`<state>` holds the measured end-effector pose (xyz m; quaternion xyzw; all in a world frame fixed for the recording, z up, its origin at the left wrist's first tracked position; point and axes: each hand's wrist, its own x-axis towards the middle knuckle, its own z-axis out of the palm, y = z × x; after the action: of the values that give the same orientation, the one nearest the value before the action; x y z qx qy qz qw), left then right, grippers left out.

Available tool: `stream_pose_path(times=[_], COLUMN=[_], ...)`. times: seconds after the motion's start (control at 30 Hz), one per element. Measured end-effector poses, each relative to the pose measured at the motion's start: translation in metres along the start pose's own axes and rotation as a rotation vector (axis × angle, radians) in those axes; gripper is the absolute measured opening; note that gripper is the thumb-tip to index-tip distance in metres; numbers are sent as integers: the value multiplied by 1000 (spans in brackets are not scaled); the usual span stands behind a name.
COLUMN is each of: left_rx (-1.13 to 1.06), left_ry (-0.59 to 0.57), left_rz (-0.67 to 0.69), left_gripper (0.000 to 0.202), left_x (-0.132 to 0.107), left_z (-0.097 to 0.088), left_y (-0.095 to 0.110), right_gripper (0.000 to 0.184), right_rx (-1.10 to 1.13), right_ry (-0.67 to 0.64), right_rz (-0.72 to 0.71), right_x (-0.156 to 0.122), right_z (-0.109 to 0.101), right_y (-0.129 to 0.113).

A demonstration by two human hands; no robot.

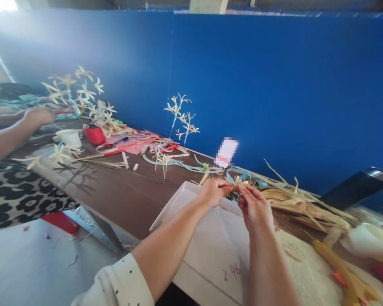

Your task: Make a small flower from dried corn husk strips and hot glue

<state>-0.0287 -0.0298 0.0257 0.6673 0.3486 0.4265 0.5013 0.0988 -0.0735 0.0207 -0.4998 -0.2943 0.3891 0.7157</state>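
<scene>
My left hand and my right hand meet above a white sheet of paper on the brown table. Both hands pinch a small piece of dried straw between fingertips, left from the left side, right from the right. A pile of dried straw strips lies just beyond my right hand, with a light blue ribbon beside it.
Straw flowers on blue stems stand against the blue wall. A red cup, a white bowl, pens and more straw flowers lie far left, where another person's arm rests. Yellow scissors sit right.
</scene>
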Motion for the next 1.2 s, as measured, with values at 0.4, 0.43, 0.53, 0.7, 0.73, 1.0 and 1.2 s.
stream_pose_path(times=[0.4,0.43,0.53,0.7,0.73,1.0,1.2], left_rx=[29,32,37,32,24,-16,101], left_ry=[1,3,9,14,14,53,121], left_rz=[-3,-2,2,-22,-28,-77,-121], left_gripper=[32,32,31,31,31,28,26], left_x=[0,0,1,2,2,6,5], left_z=[0,-1,-1,0,0,-1,-2], left_y=[-1,-1,-1,-1,-2,-6,-6], right_gripper=[36,36,37,39,40,49,44], right_rx=[-9,-7,-10,-22,-19,125,14], right_ry=[6,4,-14,-7,1,207,203], right_rz=[3,4,0,20,32,-51,-192], right_x=[0,1,2,1,1,3,-28], right_z=[0,0,-1,-1,-1,-2,5], right_y=[2,2,2,2,1,1,-33])
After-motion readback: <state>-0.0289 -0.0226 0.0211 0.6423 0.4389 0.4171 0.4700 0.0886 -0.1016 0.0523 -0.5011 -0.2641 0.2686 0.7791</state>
